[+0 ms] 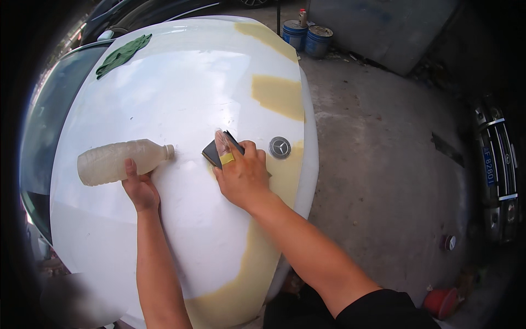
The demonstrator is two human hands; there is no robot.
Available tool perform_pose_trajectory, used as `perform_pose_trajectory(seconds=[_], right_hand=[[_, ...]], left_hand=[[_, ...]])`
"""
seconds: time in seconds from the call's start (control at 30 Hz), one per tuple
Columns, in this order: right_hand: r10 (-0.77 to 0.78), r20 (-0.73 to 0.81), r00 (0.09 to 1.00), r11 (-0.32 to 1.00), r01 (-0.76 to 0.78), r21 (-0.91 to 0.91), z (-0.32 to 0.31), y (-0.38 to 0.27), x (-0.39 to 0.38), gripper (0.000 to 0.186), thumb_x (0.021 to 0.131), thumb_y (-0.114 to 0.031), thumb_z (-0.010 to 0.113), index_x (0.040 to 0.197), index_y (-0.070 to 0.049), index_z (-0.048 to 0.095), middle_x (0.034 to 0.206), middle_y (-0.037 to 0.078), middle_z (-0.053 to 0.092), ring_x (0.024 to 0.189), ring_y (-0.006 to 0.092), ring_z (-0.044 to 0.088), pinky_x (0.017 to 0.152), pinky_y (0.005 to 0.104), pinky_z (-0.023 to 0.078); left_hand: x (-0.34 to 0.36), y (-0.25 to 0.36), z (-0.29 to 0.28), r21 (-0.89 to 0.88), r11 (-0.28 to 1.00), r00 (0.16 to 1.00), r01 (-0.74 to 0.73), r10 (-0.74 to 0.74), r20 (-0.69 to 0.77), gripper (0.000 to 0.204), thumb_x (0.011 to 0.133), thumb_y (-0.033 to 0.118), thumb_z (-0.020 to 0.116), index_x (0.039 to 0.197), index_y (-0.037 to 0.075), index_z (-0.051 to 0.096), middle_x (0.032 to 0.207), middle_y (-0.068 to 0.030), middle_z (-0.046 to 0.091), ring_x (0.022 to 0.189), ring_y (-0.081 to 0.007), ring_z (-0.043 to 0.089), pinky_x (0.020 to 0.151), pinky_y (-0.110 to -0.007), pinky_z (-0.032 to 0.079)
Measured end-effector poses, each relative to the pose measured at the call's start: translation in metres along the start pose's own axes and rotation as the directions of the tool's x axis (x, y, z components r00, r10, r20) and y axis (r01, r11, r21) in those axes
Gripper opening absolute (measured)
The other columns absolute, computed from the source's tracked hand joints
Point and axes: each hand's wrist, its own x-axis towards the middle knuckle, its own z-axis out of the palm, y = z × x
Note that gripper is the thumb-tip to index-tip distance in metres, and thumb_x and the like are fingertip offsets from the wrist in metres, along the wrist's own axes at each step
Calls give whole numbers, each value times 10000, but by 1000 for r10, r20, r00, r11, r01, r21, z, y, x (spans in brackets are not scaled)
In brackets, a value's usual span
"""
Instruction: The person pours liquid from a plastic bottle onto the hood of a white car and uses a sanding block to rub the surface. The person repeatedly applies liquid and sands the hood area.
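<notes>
A white car hood [181,93] with yellowish filler patches fills the middle of the view. My right hand [241,175] presses a dark sanding block [215,152] flat against the hood, just left of the round emblem [280,147]; the index finger wears a clear cover with a yellow band. My left hand [139,189] grips a cloudy plastic bottle [118,162] lying on its side on the hood, its neck pointing right toward the block.
A green rag [123,54] lies on the hood's far left. Two blue drums [307,35] stand beyond the car on the concrete floor [383,164]. Another car's front [496,170] sits at the right edge. A red object [441,301] rests at lower right.
</notes>
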Motion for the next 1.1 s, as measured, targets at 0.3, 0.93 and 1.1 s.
perform_pose_trajectory(seconds=[0.3, 0.93, 1.1], right_hand=[[-35, 22, 999, 992, 37, -120, 10, -21, 14, 717, 923, -221, 598, 1544, -21, 301, 1489, 125, 481, 1115, 339, 444, 929, 440, 368], [16, -31, 999, 1000, -16, -9, -7, 20, -84, 724, 881, -217, 663, 1515, -29, 368, 1487, 92, 471, 1154, 348, 460, 968, 454, 373], [-114, -47, 992, 991, 110, -78, -2, 16, 14, 712, 882, -225, 673, 1504, -29, 387, 1475, 98, 479, 1163, 339, 466, 971, 459, 380]], left_hand=[[1, 0, 2, -8, 1000, 1000, -3, 3, -8, 640, 951, 455, 642, 1376, 22, 438, 1325, -111, 531, 1246, -281, 527, 1044, -473, 459], [1, 5, -4, -14, 1000, 1000, -11, 10, -17, 639, 954, 445, 639, 1381, 20, 429, 1330, -113, 527, 1242, -275, 530, 1039, -468, 464], [1, 4, 1, 5, 1000, 1000, -7, 7, 12, 653, 954, 451, 640, 1384, 9, 424, 1327, -117, 530, 1233, -278, 536, 1031, -464, 471]])
